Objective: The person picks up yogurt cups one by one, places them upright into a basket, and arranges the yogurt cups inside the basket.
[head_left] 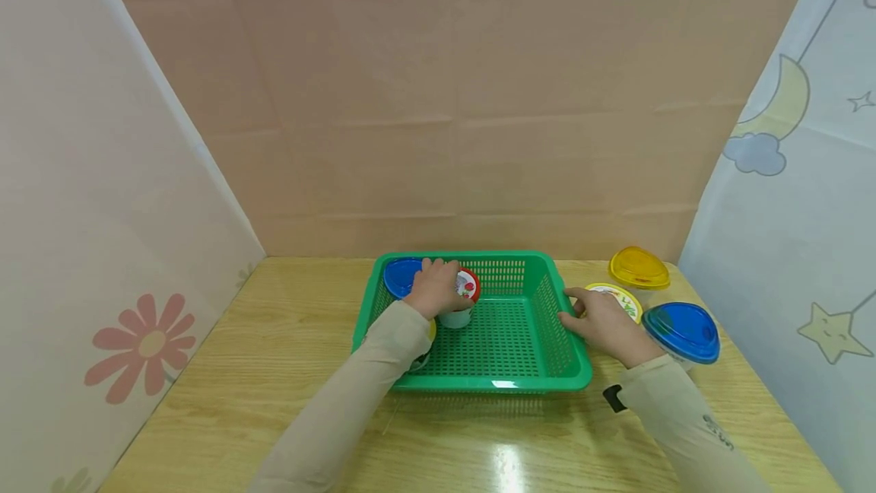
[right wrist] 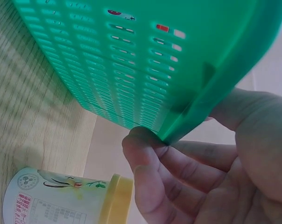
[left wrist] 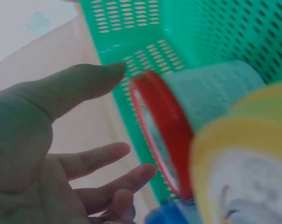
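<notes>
A green perforated plastic basket point(head_left: 493, 384) stands on the wooden table. Over its left part is my left hand point(head_left: 433, 289), close to a tub with a red-rimmed lid point(head_left: 470, 284). Seen from the left wrist, thumb and fingers are spread, with a gap between them and the red-lidded tub point(left wrist: 164, 126). A yellow-lidded tub point(left wrist: 243, 172) and a blue-lidded container point(head_left: 400, 278) are beside it in the basket, both partly hidden in the head view. At the basket's right rim is my right hand point(head_left: 605, 326); it grips the rim between thumb and curled fingers, the thumb tip hidden behind.
Outside the basket on the right are a yellow-lidded tub point(head_left: 619, 295), a container with an amber lid point(head_left: 639, 268) and one with a blue lid point(head_left: 682, 332). Paper-like sheets stand behind the table point(head_left: 253, 356) and at both sides.
</notes>
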`<state>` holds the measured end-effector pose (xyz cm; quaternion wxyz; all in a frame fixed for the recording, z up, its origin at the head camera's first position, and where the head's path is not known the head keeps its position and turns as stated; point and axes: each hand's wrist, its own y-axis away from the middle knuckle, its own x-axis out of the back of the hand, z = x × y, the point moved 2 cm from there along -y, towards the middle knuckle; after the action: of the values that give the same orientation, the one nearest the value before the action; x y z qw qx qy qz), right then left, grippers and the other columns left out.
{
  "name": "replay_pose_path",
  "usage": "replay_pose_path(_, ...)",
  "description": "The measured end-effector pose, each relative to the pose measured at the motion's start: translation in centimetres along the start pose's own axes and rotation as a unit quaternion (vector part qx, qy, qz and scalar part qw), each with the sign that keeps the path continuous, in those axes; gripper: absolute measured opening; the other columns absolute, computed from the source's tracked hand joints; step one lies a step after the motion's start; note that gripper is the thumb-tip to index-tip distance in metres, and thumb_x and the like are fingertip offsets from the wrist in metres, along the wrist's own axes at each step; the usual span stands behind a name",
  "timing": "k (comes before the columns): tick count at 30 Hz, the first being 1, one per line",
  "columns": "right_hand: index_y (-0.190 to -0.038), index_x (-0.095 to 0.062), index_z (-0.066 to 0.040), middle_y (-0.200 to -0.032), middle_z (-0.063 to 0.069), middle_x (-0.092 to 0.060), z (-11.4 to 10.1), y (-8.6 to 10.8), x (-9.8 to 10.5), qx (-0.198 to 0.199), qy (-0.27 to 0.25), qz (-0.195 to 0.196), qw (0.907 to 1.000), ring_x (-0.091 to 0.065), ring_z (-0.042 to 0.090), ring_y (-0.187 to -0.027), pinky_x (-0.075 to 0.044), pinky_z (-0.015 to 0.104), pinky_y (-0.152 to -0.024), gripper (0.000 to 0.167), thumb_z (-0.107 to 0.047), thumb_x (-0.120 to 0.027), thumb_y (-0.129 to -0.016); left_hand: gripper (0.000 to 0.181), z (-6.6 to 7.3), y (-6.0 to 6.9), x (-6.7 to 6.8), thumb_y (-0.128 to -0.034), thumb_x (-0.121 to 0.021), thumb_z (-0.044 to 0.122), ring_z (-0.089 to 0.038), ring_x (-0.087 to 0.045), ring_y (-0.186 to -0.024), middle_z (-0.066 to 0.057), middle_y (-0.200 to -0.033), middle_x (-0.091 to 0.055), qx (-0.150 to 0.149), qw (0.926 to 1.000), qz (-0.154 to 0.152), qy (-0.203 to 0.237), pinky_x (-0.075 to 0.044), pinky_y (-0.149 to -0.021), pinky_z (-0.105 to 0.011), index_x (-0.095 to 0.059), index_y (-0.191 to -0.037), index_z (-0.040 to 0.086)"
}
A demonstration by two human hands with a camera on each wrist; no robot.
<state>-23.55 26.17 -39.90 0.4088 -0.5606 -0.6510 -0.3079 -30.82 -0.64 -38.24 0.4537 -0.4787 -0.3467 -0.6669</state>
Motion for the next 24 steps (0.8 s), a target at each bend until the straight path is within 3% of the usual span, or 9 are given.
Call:
replay_pose_path(6,-0.133,-0.053,0.014,-0.093,0.012,-0.068,0.1,0.0,0.0,0.003,-0.001,0.0,1.0,-0.062,0.018,-0.076,-0.055,0.042,-0.071,0.052,-0.02,-0.066,-0.096,0.056,0.1,1.4,2.2,-0.095,-0.067,0.036,-0.033,-0.049,-0.121,-0.014,-0.133,-0.059,-0.028,0.994,-0.015,0.105,-0.052,-0.088,-0.044,-0.054,-0.14,0.006)
replay_pose_path(9,-0.133,-0.053,0.014,-0.093,0.012,-0.069,0.1,0.0,0.0,0.004,-0.003,0.001,1.0,-0.062,0.017,-0.076,-0.055,0.042,-0.071,0.052,-0.02,-0.066,-0.096,0.051,-0.1,2.5,4.1,-0.0984,-0.063,0.034,-0.03,-0.056,-0.116,-0.013,-0.129,-0.062,-0.041,0.988,-0.004,0.149,-0.053,-0.086,-0.043,-0.055,-0.14,0.006)
replay_pose_path(13,-0.133,-0.053,0.013,-0.092,0.012,-0.069,0.1,0.0,0.0,0.005,-0.004,0.004,1.0,-0.063,0.018,-0.075,-0.055,0.042,-0.071,0.052,-0.02,-0.066,-0.095,0.048,-0.7,4.4,6.7,-0.0993,-0.062,0.033,-0.025,-0.061,-0.103,-0.011,-0.116,-0.065,-0.049,0.9838,0.026,0.171,-0.053,-0.083,-0.04,-0.056,-0.138,0.007)
replay_pose_path(16,-0.133,-0.052,0.014,-0.092,0.012,-0.069,0.2,0.0,0.0,0.003,-0.007,0.001,1.0,-0.063,0.017,-0.075,-0.055,0.041,-0.07,0.053,-0.02,-0.066,-0.095,0.045,-1.8,5.8,7.9,-0.1007,-0.06,0.032,-0.023,-0.061,-0.097,-0.01,-0.111,-0.066,-0.053,0.9804,0.041,0.185,-0.052,-0.079,-0.038,-0.056,-0.138,0.006)
replay_pose_path(20,-0.134,-0.051,0.015,-0.092,0.012,-0.069,0.1,0.1,0.0,0.001,-0.015,-0.004,0.9999,-0.063,0.017,-0.075,-0.056,0.04,-0.069,0.054,-0.02,-0.066,-0.095,0.043,-4.1,7.5,8.5,-0.1033,-0.056,0.029,-0.024,-0.059,-0.089,-0.013,-0.109,-0.064,-0.045,0.9785,0.046,0.196,-0.05,-0.073,-0.037,-0.054,-0.138,0.003)
replay_pose_path(24,-0.135,-0.05,0.015,-0.092,0.012,-0.069,0.1,0.1,0.0,0.0,-0.019,-0.004,0.9998,-0.062,0.016,-0.074,-0.056,0.039,-0.069,0.054,-0.019,-0.065,-0.096,0.043,-6.9,8.8,8.3,-0.1057,-0.051,0.029,-0.027,-0.062,-0.094,-0.017,-0.115,-0.064,-0.016,0.9839,0.043,0.173,-0.052,-0.075,-0.041,-0.053,-0.138,0.0)
